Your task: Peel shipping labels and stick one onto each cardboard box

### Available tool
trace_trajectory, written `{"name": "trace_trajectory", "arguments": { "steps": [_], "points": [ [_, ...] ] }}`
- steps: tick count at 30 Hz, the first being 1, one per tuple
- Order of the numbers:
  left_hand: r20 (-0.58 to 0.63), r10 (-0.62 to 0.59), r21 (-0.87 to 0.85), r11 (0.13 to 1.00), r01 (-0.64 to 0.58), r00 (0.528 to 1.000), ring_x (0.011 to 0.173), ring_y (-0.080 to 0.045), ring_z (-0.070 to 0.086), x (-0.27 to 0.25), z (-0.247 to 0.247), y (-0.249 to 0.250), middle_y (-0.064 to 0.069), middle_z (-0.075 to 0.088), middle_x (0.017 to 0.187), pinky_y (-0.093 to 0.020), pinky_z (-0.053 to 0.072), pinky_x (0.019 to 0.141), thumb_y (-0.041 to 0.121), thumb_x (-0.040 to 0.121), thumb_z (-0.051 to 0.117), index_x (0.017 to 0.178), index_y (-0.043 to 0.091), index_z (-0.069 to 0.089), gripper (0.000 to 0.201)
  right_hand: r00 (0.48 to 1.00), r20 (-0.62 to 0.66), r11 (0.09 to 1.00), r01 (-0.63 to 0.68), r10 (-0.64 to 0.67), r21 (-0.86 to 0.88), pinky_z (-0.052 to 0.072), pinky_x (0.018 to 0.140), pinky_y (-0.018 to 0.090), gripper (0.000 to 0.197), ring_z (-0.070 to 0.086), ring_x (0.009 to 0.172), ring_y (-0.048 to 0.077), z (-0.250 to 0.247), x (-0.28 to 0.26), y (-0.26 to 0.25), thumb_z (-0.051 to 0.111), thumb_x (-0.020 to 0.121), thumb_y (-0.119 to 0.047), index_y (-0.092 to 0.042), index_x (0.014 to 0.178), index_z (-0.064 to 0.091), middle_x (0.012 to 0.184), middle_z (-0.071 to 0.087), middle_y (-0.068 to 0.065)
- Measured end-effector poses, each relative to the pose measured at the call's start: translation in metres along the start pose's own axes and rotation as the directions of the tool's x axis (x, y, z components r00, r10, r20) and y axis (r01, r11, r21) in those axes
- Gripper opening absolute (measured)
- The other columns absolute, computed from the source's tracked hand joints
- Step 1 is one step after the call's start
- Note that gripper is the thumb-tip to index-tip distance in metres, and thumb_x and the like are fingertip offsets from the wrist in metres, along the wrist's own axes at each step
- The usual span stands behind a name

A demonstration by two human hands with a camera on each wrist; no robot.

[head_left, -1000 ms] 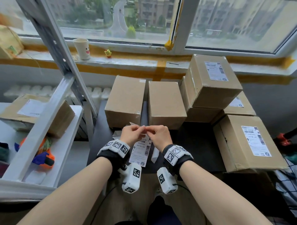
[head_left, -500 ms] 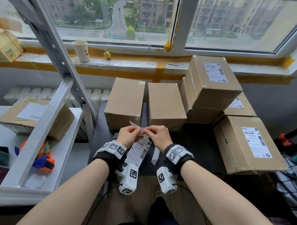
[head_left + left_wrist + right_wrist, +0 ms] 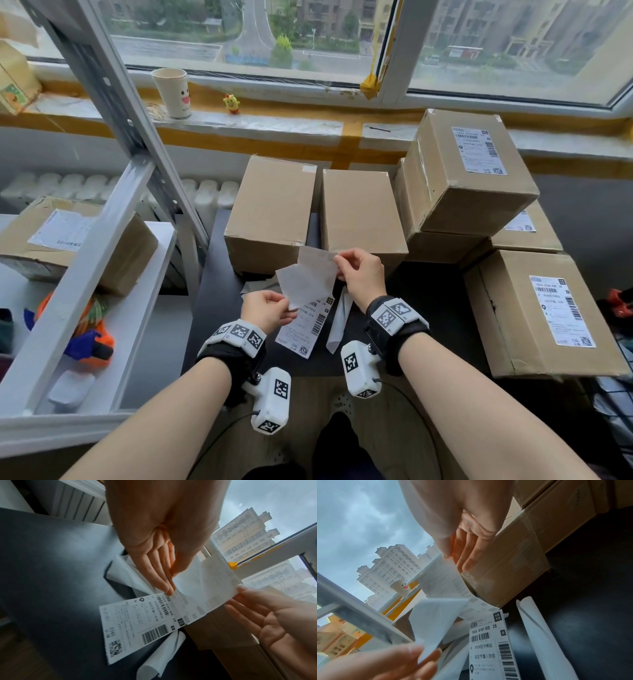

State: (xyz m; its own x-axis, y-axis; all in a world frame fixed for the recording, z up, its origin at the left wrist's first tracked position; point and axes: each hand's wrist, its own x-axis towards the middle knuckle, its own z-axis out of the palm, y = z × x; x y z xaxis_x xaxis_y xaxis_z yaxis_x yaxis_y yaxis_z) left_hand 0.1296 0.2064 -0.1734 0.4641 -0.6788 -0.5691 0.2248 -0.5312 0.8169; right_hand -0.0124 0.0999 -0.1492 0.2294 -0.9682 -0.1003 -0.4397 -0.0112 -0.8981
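Two hands split one shipping label (image 3: pixel 310 317): the left hand (image 3: pixel 265 310), at seven o'clock, pinches the backing paper (image 3: pixel 306 281); the right hand (image 3: pixel 359 275), at one o'clock, pinches the peeled end. The label's long axis runs seven to one, over the black table (image 3: pixel 442 294). Both unlabelled boxes (image 3: pixel 359 209) sit at twelve, nearer the right hand.

Unlabeled boxes (image 3: pixel 274 209) crowd ahead; shelf post (image 3: pixel 137 137) blocks left.

A paper cup with a smiling face (image 3: pixel 171 92) and a small yellow chick figure (image 3: pixel 232 103) stand on the windowsill (image 3: pixel 274 120). An orange and blue toy (image 3: pixel 87 337) lies on the white metal shelf (image 3: pixel 113 342).
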Motion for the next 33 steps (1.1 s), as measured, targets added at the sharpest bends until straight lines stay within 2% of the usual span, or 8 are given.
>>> {"name": "trace_trajectory", "arguments": {
  "steps": [3, 7, 9, 15, 19, 24, 30, 33],
  "points": [
    [-0.047, -0.061, 0.003, 0.998, 0.061, 0.997, 0.042, -0.009, 0.065, 0.008, -0.001, -0.009, -0.017, 0.063, 0.066, -0.020, 0.056, 0.052, -0.003, 0.088, 0.052, 0.079, 0.001, 0.058, 0.011, 0.999, -0.032, 0.999, -0.012, 0.014, 0.052, 0.059, 0.075, 0.044, 0.020, 0.069, 0.079, 0.028, -0.006, 0.007, -0.002, 0.063, 0.087, -0.017, -0.030, 0.072, 0.060, 0.082, 0.070, 0.009],
    [-0.104, -0.129, 0.009, 0.991, 0.130, 0.986, 0.039, -0.010, 0.063, 0.019, -0.002, -0.020, -0.011, 0.063, 0.052, -0.019, 0.054, 0.046, -0.003, 0.088, 0.051, 0.073, 0.003, 0.056, 0.017, 0.998, -0.056, 0.994, -0.006, 0.012, 0.105, 0.058, 0.067, 0.031, 0.011, 0.068, 0.080, 0.027, -0.012, 0.016, -0.003, 0.060, 0.090, -0.014, -0.018, 0.080, 0.061, 0.086, 0.069, 0.014],
    [-0.134, -0.150, 0.038, 0.987, 0.156, 0.980, 0.040, -0.010, 0.064, 0.021, -0.002, -0.025, -0.011, 0.064, 0.053, -0.020, 0.055, 0.046, -0.002, 0.087, 0.052, 0.073, 0.002, 0.058, 0.015, 0.997, -0.079, 0.993, 0.001, 0.008, 0.116, 0.058, 0.066, 0.030, 0.009, 0.068, 0.081, 0.027, -0.014, 0.020, -0.002, 0.060, 0.090, -0.014, -0.018, 0.082, 0.061, 0.088, 0.070, 0.015],
    [-0.193, -0.194, 0.106, 0.971, 0.217, 0.962, 0.059, -0.023, 0.065, 0.028, -0.004, -0.035, -0.015, 0.063, 0.063, -0.033, 0.057, 0.066, 0.000, 0.088, 0.052, 0.064, 0.005, 0.055, 0.024, 0.987, -0.159, 0.984, 0.003, 0.026, 0.178, 0.058, 0.063, 0.028, 0.003, 0.068, 0.079, 0.026, -0.019, 0.026, -0.004, 0.054, 0.094, -0.014, -0.014, 0.092, 0.056, 0.092, 0.068, 0.016],
    [-0.222, -0.226, 0.123, 0.959, 0.257, 0.948, 0.050, -0.019, 0.062, 0.031, -0.004, -0.041, -0.015, 0.062, 0.060, -0.028, 0.056, 0.056, -0.002, 0.086, 0.052, 0.069, 0.006, 0.057, 0.020, 0.978, -0.206, 0.985, 0.009, 0.027, 0.174, 0.059, 0.062, 0.030, 0.003, 0.066, 0.077, 0.024, -0.023, 0.028, -0.004, 0.050, 0.096, -0.015, -0.014, 0.095, 0.052, 0.090, 0.064, 0.012],
    [-0.246, -0.243, 0.120, 0.953, 0.279, 0.938, 0.043, -0.015, 0.061, 0.033, -0.002, -0.043, -0.015, 0.062, 0.060, -0.022, 0.053, 0.046, -0.001, 0.087, 0.053, 0.068, 0.007, 0.054, 0.020, 0.971, -0.238, 0.988, 0.027, 0.009, 0.149, 0.058, 0.058, 0.033, 0.003, 0.067, 0.078, 0.030, -0.026, 0.029, -0.001, 0.046, 0.097, -0.015, -0.014, 0.096, 0.048, 0.092, 0.062, 0.016],
    [-0.253, -0.244, 0.143, 0.947, 0.286, 0.936, 0.054, -0.022, 0.063, 0.035, -0.003, -0.048, -0.016, 0.064, 0.062, -0.031, 0.057, 0.062, -0.001, 0.086, 0.053, 0.078, 0.003, 0.058, 0.010, 0.976, -0.216, 0.989, 0.014, 0.018, 0.146, 0.056, 0.051, 0.022, 0.003, 0.065, 0.079, 0.027, -0.030, 0.028, -0.002, 0.046, 0.098, -0.014, -0.015, 0.095, 0.047, 0.094, 0.062, 0.016],
    [-0.267, -0.229, 0.155, 0.949, 0.276, 0.936, 0.054, -0.023, 0.063, 0.034, -0.003, -0.049, -0.015, 0.063, 0.061, -0.035, 0.058, 0.066, -0.002, 0.085, 0.054, 0.076, 0.004, 0.057, 0.012, 0.980, -0.199, 0.993, 0.041, -0.017, 0.114, 0.057, 0.054, 0.025, 0.004, 0.063, 0.076, 0.026, -0.032, 0.027, -0.004, 0.050, 0.096, -0.014, -0.014, 0.093, 0.051, 0.086, 0.061, 0.011]
  ]
}}
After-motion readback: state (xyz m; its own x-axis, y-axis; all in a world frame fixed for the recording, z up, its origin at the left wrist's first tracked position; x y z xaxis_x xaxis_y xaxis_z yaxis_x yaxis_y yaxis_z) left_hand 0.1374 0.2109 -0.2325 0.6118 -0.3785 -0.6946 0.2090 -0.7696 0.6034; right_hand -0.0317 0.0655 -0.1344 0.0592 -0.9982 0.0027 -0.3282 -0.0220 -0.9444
